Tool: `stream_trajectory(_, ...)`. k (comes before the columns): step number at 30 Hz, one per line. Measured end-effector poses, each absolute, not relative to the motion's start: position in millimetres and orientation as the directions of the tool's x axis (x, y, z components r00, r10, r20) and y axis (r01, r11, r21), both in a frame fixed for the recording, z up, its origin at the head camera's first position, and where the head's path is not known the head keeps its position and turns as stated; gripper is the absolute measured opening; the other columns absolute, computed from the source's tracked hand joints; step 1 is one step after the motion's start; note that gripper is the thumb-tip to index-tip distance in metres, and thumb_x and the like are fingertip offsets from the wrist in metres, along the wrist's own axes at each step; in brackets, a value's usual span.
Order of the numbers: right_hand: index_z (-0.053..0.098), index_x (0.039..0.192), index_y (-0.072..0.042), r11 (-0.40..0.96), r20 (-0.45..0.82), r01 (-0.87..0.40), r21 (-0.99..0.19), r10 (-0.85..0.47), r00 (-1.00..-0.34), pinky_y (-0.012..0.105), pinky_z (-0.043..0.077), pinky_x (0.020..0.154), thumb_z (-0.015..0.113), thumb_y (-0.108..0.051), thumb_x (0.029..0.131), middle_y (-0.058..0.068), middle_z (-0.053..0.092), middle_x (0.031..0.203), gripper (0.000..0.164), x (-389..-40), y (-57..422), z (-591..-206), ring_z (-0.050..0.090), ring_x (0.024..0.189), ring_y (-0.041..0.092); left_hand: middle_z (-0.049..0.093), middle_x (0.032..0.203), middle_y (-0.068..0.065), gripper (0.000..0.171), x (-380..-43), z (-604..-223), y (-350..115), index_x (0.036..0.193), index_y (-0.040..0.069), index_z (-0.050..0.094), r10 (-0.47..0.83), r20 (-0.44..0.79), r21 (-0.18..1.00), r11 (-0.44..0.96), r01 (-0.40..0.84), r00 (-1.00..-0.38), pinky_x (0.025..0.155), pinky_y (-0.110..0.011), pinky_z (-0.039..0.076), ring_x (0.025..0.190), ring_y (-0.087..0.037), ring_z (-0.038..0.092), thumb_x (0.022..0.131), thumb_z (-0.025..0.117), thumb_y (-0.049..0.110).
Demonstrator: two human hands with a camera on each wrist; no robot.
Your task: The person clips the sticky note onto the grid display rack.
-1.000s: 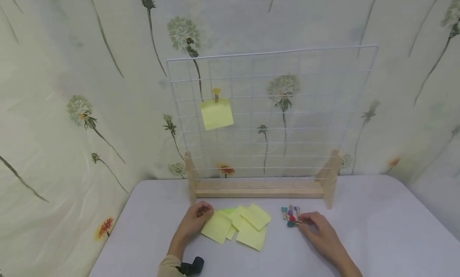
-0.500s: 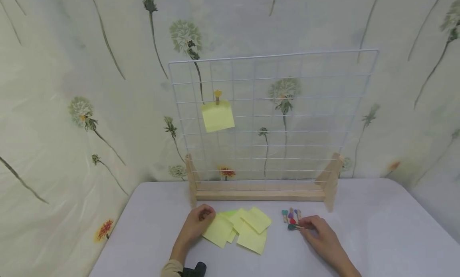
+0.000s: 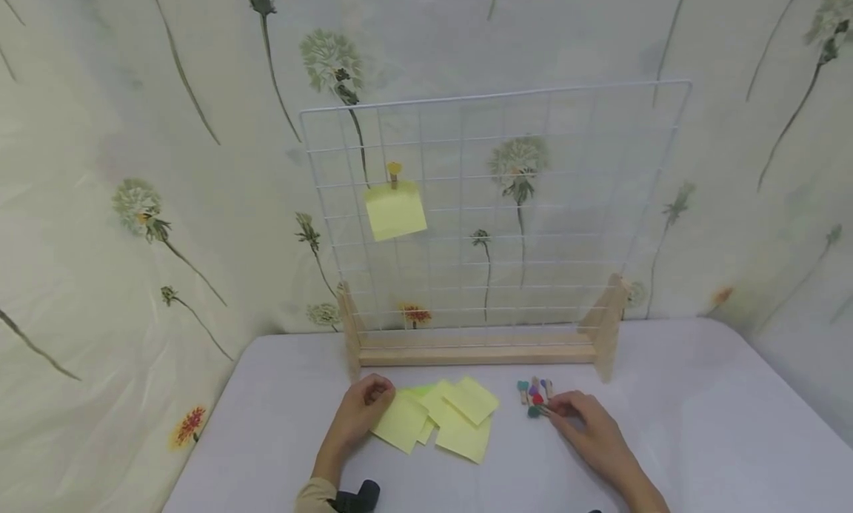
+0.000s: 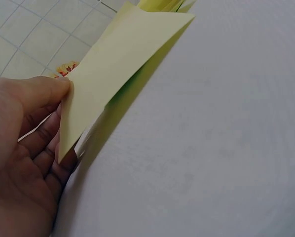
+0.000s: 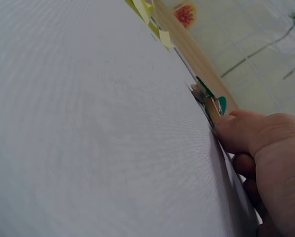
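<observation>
My left hand pinches the left corner of a yellow sticky note. In the left wrist view the thumb lies on top of the note, with curled fingers behind its edge. More yellow notes overlap to its right, a greener one partly hidden among them. My right hand pinches the end of a small wooden clothespin with a dark green top. Several other mini clothespins with coloured tops, including a teal one, lie just beyond the fingertips.
A white wire grid stands at the back of the white table in a wooden base. One yellow note hangs on its upper left from a yellow-topped clothespin. A flower-patterned cloth hangs behind.
The head view shifts slightly. Both hands stay almost in place, and the green-topped clothespin at the right fingertips has turned a little.
</observation>
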State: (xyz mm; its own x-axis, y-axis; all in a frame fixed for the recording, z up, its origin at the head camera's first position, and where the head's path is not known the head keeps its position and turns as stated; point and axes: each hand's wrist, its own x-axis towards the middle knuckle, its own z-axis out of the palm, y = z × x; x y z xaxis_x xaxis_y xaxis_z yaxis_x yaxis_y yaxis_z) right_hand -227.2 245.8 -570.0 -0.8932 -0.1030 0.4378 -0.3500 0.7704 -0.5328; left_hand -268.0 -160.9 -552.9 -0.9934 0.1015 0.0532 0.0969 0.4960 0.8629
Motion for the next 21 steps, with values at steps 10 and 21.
stream_trajectory(10,0.063,0.103,-0.024,0.749,0.366,-0.315,-0.583,-0.104,-0.925,0.028,0.048,0.081,0.067,-0.015,0.087,-0.016,0.062,0.095,0.019,-224.8,244.8,-566.7,0.054,0.091,0.002,0.064,0.087,0.001,0.019,-267.7,-551.4,-162.3,0.097,0.017,0.065,0.112,0.059,0.871,0.479,0.106,-0.992,0.069,-0.022,0.045,0.077,-0.013,0.055,0.090,0.062,0.034)
stream_trajectory(21,0.067,0.101,-0.020,0.708,0.471,-0.459,-0.537,-0.200,-0.859,0.023,0.044,0.072,0.075,-0.006,0.076,-0.017,0.061,0.085,0.030,-225.1,244.4,-565.3,0.052,0.080,0.001,0.064,0.087,0.001,0.017,-265.9,-552.6,-161.4,0.097,0.017,0.065,0.106,0.064,0.869,0.482,0.107,-0.992,0.067,-0.022,0.045,0.076,-0.013,0.054,0.090,0.062,0.032)
